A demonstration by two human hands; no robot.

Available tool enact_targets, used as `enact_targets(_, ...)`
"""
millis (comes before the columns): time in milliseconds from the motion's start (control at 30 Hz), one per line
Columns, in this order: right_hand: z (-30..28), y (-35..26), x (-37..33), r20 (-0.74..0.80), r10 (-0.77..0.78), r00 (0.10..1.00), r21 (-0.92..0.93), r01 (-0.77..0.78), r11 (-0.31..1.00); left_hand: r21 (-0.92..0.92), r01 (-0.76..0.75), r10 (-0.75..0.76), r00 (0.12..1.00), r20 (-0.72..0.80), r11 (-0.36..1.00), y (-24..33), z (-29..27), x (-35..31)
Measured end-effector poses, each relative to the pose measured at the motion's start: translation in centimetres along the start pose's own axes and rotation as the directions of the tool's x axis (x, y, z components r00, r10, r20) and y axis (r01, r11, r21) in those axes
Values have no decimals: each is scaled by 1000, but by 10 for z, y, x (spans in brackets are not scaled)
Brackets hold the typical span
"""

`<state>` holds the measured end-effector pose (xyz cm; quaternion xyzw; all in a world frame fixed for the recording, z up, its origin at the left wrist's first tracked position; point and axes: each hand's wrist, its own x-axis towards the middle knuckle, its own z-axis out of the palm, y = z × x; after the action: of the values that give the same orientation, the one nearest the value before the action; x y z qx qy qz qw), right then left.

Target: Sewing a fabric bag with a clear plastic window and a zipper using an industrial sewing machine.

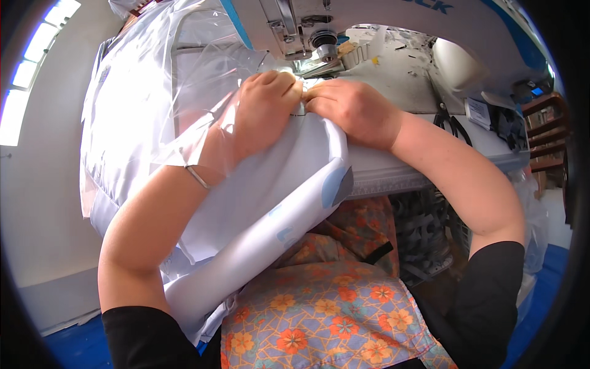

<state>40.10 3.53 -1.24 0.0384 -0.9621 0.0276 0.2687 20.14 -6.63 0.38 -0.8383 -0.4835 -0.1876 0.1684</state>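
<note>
Both my hands meet at the near side of a sewing machine (369, 24), just below its needle area. My left hand (267, 107) is closed on white fabric (264, 184), its fingers curled in. Beside it my right hand (356, 111) pinches the same fabric, thumb and fingertips together. From there the cloth hangs over the table edge towards my lap, with a rolled edge showing pale blue and grey shapes. Clear plastic sheeting (209, 86) drapes over my left wrist. The exact edge between my fingertips is partly hidden.
Black-handled scissors (452, 120) lie on the table right of my right forearm, near a small white box (478, 114). A bulky white, plastic-covered pile (129, 123) fills the left side. Under the table stands a crate (421, 234) of dark strips. A wooden chair (547, 135) is at far right.
</note>
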Motion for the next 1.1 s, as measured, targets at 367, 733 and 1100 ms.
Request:
enact_targets(367, 13, 12, -8, -44, 86, 995, -1, -86, 996, 58, 94, -97, 993, 63, 994, 44, -20, -34)
enact_targets(733, 10, -60, -24, 445, 732, 516, 844, -515, -150, 76, 906, -875, 376, 305, 416, 0, -79, -155)
enact_targets(1100, 99, -156, -24, 527, 479, 703, 836, -327, -440, 147, 479, -481, 876, -18, 866, -130, -80, -51)
